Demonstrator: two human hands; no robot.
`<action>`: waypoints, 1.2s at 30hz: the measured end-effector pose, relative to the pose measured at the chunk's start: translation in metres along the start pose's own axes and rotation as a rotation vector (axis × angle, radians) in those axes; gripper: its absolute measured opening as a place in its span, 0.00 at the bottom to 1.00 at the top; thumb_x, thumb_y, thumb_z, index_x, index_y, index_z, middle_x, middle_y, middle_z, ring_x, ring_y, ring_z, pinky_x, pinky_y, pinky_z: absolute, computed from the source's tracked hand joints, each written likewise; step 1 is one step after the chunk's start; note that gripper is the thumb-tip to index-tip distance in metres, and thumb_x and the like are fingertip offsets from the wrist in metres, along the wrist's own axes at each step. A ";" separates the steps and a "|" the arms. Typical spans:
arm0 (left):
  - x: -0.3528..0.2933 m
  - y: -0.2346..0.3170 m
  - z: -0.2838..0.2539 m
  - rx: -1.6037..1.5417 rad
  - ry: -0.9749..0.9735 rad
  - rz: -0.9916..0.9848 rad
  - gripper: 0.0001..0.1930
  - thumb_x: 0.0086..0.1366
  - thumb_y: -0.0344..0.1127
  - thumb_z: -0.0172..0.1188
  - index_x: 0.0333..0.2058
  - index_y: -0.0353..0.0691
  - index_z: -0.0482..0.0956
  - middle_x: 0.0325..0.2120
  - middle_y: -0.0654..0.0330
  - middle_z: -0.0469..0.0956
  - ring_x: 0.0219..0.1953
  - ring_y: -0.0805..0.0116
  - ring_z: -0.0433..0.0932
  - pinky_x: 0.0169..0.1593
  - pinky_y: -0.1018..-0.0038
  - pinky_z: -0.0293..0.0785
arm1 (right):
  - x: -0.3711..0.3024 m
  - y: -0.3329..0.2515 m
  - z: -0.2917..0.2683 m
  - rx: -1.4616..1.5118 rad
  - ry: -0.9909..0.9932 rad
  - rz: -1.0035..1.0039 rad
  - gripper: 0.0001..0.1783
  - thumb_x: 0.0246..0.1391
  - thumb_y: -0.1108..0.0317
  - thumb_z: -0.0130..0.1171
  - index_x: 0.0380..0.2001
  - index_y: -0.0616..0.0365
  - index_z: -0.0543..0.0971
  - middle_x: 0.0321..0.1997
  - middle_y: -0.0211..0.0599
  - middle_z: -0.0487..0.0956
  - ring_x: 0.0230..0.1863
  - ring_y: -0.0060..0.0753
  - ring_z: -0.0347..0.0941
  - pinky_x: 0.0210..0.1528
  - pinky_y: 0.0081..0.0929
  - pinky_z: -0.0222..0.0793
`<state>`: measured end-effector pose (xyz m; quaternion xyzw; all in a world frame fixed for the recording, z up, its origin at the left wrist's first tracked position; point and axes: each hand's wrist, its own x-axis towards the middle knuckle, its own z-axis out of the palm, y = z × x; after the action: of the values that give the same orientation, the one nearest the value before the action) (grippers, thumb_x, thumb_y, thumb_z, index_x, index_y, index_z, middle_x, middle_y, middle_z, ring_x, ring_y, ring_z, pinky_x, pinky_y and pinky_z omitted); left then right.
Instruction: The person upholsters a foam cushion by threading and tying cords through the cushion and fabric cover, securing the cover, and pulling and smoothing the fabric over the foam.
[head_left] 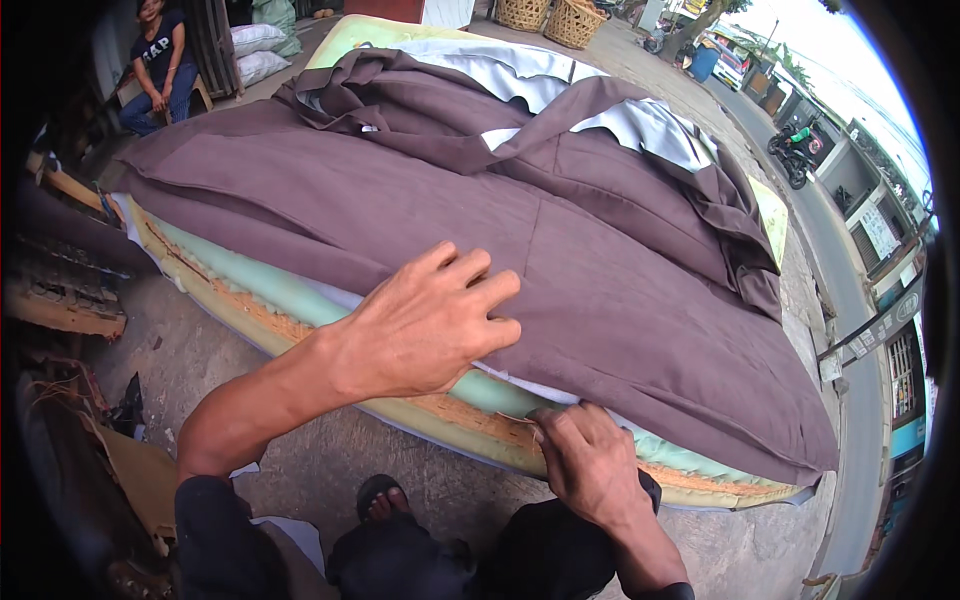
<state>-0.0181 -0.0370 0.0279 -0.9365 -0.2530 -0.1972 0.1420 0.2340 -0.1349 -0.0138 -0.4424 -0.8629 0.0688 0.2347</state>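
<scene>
A large upholstered piece lies before me, draped in brown fabric (620,290). Along its near side the cover is lifted, showing pale green foam (260,275) above a wooden edge (440,405). Over the near part of the fabric is my left hand (420,320), back up, fingers curled and fingertips hidden; whatever they grip cannot be seen. My right hand (590,450) is down at the wooden edge with fingers pinched together. A thin, light brown strip (512,417) sticks out beside those fingertips; whether they hold it is unclear.
Bunched fabric with a silvery-white underside (510,65) lies across the far side. A person (160,65) sits at the far left near white sacks (258,50). Woven baskets (573,22) stand behind. A road with a parked motorcycle (797,148) runs along the right. Wooden pieces (65,310) stand at left.
</scene>
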 end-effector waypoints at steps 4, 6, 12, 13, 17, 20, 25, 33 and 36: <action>-0.023 0.031 0.015 -0.138 0.084 -0.075 0.04 0.55 0.29 0.60 0.27 0.42 0.73 0.24 0.62 0.72 0.27 0.65 0.77 0.33 0.66 0.74 | -0.011 0.001 0.014 0.021 0.116 -0.081 0.12 0.54 0.73 0.68 0.43 0.53 0.82 0.28 0.35 0.78 0.30 0.42 0.78 0.31 0.39 0.73; -0.030 0.037 0.023 -0.107 0.156 -0.083 0.04 0.55 0.29 0.60 0.27 0.41 0.73 0.25 0.61 0.72 0.27 0.65 0.77 0.32 0.66 0.74 | -0.010 -0.001 0.015 0.062 0.134 -0.116 0.12 0.53 0.73 0.69 0.42 0.53 0.83 0.27 0.34 0.78 0.29 0.41 0.77 0.30 0.39 0.73; -0.005 0.019 0.008 -0.178 0.009 -0.251 0.09 0.56 0.29 0.66 0.29 0.37 0.72 0.26 0.56 0.72 0.34 0.52 0.81 0.39 0.58 0.77 | -0.007 -0.006 0.007 0.032 0.048 -0.073 0.15 0.50 0.72 0.71 0.43 0.52 0.83 0.29 0.31 0.77 0.30 0.36 0.74 0.28 0.36 0.73; 0.007 0.012 0.010 -0.302 -0.034 -0.253 0.12 0.56 0.29 0.68 0.28 0.36 0.71 0.25 0.53 0.72 0.37 0.44 0.82 0.43 0.53 0.77 | -0.008 -0.003 0.003 -0.006 0.021 -0.065 0.18 0.48 0.72 0.70 0.45 0.52 0.84 0.30 0.29 0.77 0.34 0.34 0.75 0.27 0.35 0.74; 0.046 -0.021 0.000 -0.474 -0.587 -0.261 0.13 0.55 0.27 0.68 0.39 0.28 0.81 0.37 0.45 0.77 0.48 0.40 0.79 0.49 0.49 0.76 | 0.008 -0.003 -0.014 -0.045 0.075 -0.154 0.15 0.49 0.72 0.68 0.43 0.52 0.82 0.40 0.32 0.79 0.39 0.34 0.76 0.29 0.33 0.77; 0.060 -0.024 -0.005 -0.411 -0.508 -0.285 0.16 0.53 0.26 0.66 0.42 0.29 0.85 0.42 0.41 0.81 0.48 0.41 0.81 0.48 0.51 0.77 | 0.028 -0.008 -0.012 -0.031 -0.003 -0.262 0.11 0.51 0.73 0.64 0.40 0.56 0.78 0.56 0.42 0.78 0.41 0.36 0.77 0.30 0.32 0.80; 0.064 -0.027 0.004 -0.294 -0.173 -0.324 0.18 0.47 0.23 0.62 0.40 0.29 0.85 0.28 0.41 0.83 0.36 0.38 0.83 0.41 0.49 0.78 | 0.045 -0.008 0.000 -0.123 -0.059 -0.095 0.12 0.53 0.73 0.59 0.40 0.64 0.72 0.71 0.68 0.67 0.40 0.46 0.82 0.30 0.38 0.83; 0.069 -0.039 0.021 -0.261 -0.238 -0.345 0.14 0.46 0.22 0.62 0.35 0.28 0.81 0.30 0.40 0.83 0.39 0.36 0.83 0.44 0.49 0.78 | 0.032 -0.018 0.019 -0.141 -0.196 -0.154 0.14 0.55 0.73 0.59 0.43 0.66 0.73 0.61 0.76 0.74 0.40 0.53 0.86 0.30 0.41 0.84; 0.066 -0.048 0.025 -0.446 -0.415 -0.172 0.13 0.51 0.21 0.62 0.38 0.28 0.81 0.45 0.43 0.79 0.51 0.39 0.79 0.53 0.52 0.75 | 0.034 -0.011 0.021 -0.110 -0.200 -0.183 0.14 0.55 0.73 0.59 0.45 0.66 0.74 0.60 0.77 0.74 0.40 0.54 0.86 0.30 0.41 0.84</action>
<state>0.0168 0.0397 0.0427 -0.9400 -0.3051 -0.0640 -0.1389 0.1995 -0.1126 -0.0172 -0.3648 -0.9212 0.0433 0.1281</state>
